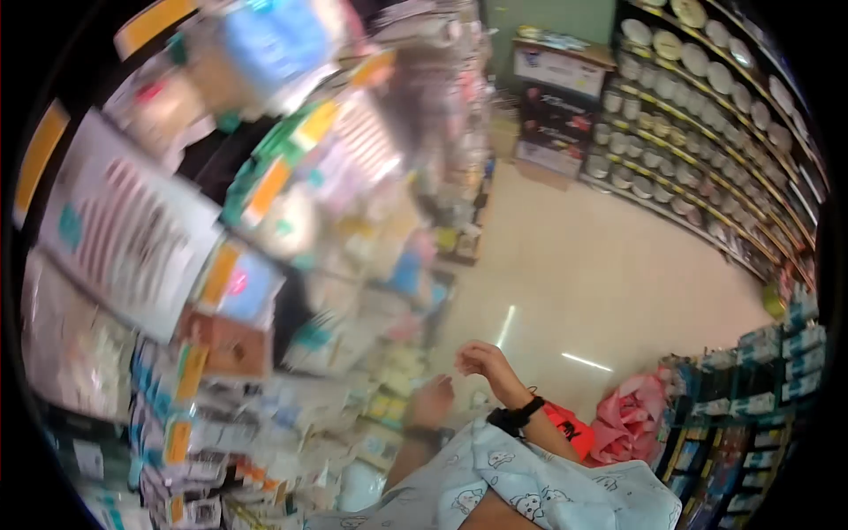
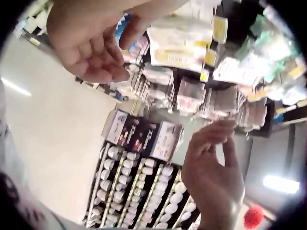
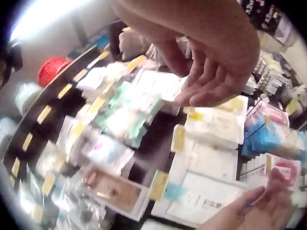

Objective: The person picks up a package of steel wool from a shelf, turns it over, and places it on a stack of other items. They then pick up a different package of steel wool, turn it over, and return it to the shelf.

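Note:
In the head view both hands are held in front of the body, low in the picture. My left hand (image 1: 433,404) looks blurred; just right of it is my right hand (image 1: 484,360), with a dark band on the wrist. Loosely bent fingers of my left hand (image 2: 98,48) hold nothing in the left wrist view, where my right hand (image 2: 213,167) is raised with fingers apart from it. In the right wrist view my right hand (image 3: 206,69) hangs empty over hanging packets (image 3: 216,124), and my left hand (image 3: 264,206) appears beside white packets (image 3: 201,199); contact cannot be told.
Racks of bagged goods (image 1: 124,221) with orange tags fill the left side. A pale tiled floor (image 1: 565,256) runs between them and shelves of round dishes (image 1: 689,115). Stacked boxes (image 1: 556,106) stand at the back. Near the body are a red bag (image 1: 568,428) and a pink bag (image 1: 629,420).

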Demonstrator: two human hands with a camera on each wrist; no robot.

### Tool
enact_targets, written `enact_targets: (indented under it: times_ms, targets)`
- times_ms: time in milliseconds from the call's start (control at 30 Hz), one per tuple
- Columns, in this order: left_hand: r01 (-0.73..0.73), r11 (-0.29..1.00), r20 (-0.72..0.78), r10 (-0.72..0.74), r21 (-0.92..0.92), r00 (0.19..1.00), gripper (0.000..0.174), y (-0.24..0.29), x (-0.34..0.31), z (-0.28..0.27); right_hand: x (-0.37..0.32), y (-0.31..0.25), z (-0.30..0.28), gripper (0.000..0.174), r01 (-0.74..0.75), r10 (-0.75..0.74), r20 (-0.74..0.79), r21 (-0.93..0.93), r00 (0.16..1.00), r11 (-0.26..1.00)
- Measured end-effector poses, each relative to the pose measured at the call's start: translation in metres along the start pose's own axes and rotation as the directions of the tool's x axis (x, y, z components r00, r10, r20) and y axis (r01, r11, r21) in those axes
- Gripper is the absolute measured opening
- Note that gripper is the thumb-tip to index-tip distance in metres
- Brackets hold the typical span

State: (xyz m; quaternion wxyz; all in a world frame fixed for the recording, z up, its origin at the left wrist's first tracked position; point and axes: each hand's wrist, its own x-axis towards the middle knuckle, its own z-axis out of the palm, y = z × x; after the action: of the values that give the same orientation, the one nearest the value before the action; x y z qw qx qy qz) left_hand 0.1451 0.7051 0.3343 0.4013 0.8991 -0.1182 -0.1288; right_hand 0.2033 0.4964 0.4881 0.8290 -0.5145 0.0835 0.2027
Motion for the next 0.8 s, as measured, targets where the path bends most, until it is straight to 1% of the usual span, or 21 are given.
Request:
enact_targets:
  times_ms: [33, 67, 100, 133, 167, 233, 267, 300, 333, 400, 433, 467, 500, 533, 567, 600, 633, 667, 733, 767, 800]
  targets:
    - [-0.097, 0.981, 0.009, 0.099, -0.166, 0.995, 0.029, -0.038, 0.026, 0.039, 0.011, -0.008, -0.02, 0.021, 0.02, -0.012, -0.093, 0.094, 0.996, 0.995]
    - [-0.049, 0.908, 0.041, 0.073, -0.417, 0.997, 0.032, -0.028, 0.051, 0.052, 0.023, -0.014, -0.042, 0.02, 0.049, -0.015, -0.18, 0.184, 0.983, 0.982]
    - [0.012, 0.772, 0.073, 0.046, -0.636, 0.996, 0.036, -0.019, 0.076, 0.066, 0.032, -0.013, -0.065, 0.017, 0.1, -0.039, -0.243, 0.246, 0.969, 0.964]
    - [0.213, 0.502, 0.2, -0.079, -0.838, 0.977, 0.04, 0.028, 0.086, 0.05, 0.04, -0.008, -0.088, 0.016, 0.118, -0.011, -0.33, 0.305, 0.944, 0.945]
    - [0.388, 0.159, 0.363, -0.163, -0.908, 0.917, 0.044, 0.059, 0.097, 0.04, 0.045, 0.0, -0.108, 0.015, 0.137, 0.027, -0.408, 0.368, 0.913, 0.92]
    - [0.377, 0.421, 0.459, 0.109, -0.825, 0.882, 0.046, 0.022, 0.142, 0.084, 0.057, 0.017, -0.144, 0.01, 0.207, 0.123, -0.473, 0.585, 0.873, 0.784]
    - [0.576, 0.221, 0.609, 0.124, -0.787, 0.784, 0.046, 0.008, 0.164, 0.102, 0.06, 0.024, -0.159, 0.01, 0.209, 0.129, -0.46, 0.613, 0.878, 0.762]
    - [0.743, 0.023, 0.739, 0.134, -0.669, 0.661, 0.046, -0.006, 0.185, 0.12, 0.063, 0.031, -0.174, 0.011, 0.216, 0.13, -0.45, 0.637, 0.883, 0.74]
    - [0.74, 0.187, 0.758, 0.052, -0.646, 0.65, 0.045, 0.015, 0.207, 0.115, 0.07, 0.037, -0.192, 0.011, 0.226, 0.128, -0.444, 0.659, 0.887, 0.718]
    - [0.697, 0.489, 0.755, -0.11, -0.524, 0.646, 0.044, 0.1, 0.243, 0.072, 0.089, 0.031, -0.225, 0.013, 0.22, -0.014, -0.577, 0.289, 0.817, 0.932]
    - [0.602, 0.646, 0.726, -0.104, -0.471, 0.679, 0.043, 0.121, 0.269, 0.068, 0.093, 0.012, -0.232, 0.014, 0.222, -0.02, -0.606, 0.261, 0.795, 0.939]
    - [0.517, 0.696, 0.71, -0.014, -0.498, 0.704, 0.04, 0.115, 0.294, 0.082, 0.102, -0.003, -0.236, 0.016, 0.227, -0.025, -0.63, 0.242, 0.776, 0.943]
    - [0.422, 0.742, 0.69, 0.075, -0.521, 0.72, 0.038, 0.098, 0.326, 0.103, 0.121, 0.0, -0.26, 0.017, 0.214, -0.082, -0.664, 0.121, 0.744, 0.969]
    - [0.424, 0.73, 0.69, 0.09, -0.536, 0.718, 0.036, 0.11, 0.356, 0.1, 0.14, 0.006, -0.286, 0.018, 0.191, -0.139, -0.693, -0.002, 0.707, 0.982]
    - [0.426, 0.717, 0.69, 0.105, -0.551, 0.716, 0.033, 0.121, 0.385, 0.097, 0.154, -0.026, -0.296, 0.018, 0.166, -0.053, -0.681, 0.103, 0.731, 0.981]
    - [0.534, 0.641, 0.719, 0.04, -0.551, 0.694, 0.031, 0.163, 0.405, 0.078, 0.166, -0.048, -0.304, 0.018, 0.133, 0.038, -0.658, 0.208, 0.752, 0.969]
    - [0.556, 0.624, 0.717, 0.012, -0.55, 0.697, 0.028, 0.195, 0.426, 0.063, 0.19, -0.049, -0.322, 0.017, 0.167, -0.139, -0.671, -0.023, 0.728, 0.986]
    - [0.518, 0.671, 0.706, 0.012, -0.53, 0.708, 0.028, 0.2, 0.453, 0.065, 0.217, -0.037, -0.351, 0.017, 0.178, -0.309, -0.647, -0.261, 0.697, 0.949]
    - [0.447, 0.74, 0.681, 0.018, -0.502, 0.732, 0.027, 0.211, 0.503, 0.086, 0.245, -0.049, -0.389, 0.017, 0.138, -0.471, -0.583, -0.523, 0.662, 0.841]
    - [0.469, 0.72, 0.709, 0.046, -0.512, 0.703, 0.031, 0.215, 0.523, 0.094, 0.258, -0.061, -0.397, 0.017, 0.106, -0.473, -0.583, -0.552, 0.661, 0.827]
    - [0.492, 0.7, 0.735, 0.069, -0.517, 0.674, 0.034, 0.217, 0.543, 0.097, 0.267, -0.078, -0.403, 0.016, 0.085, -0.429, -0.614, -0.507, 0.663, 0.858]
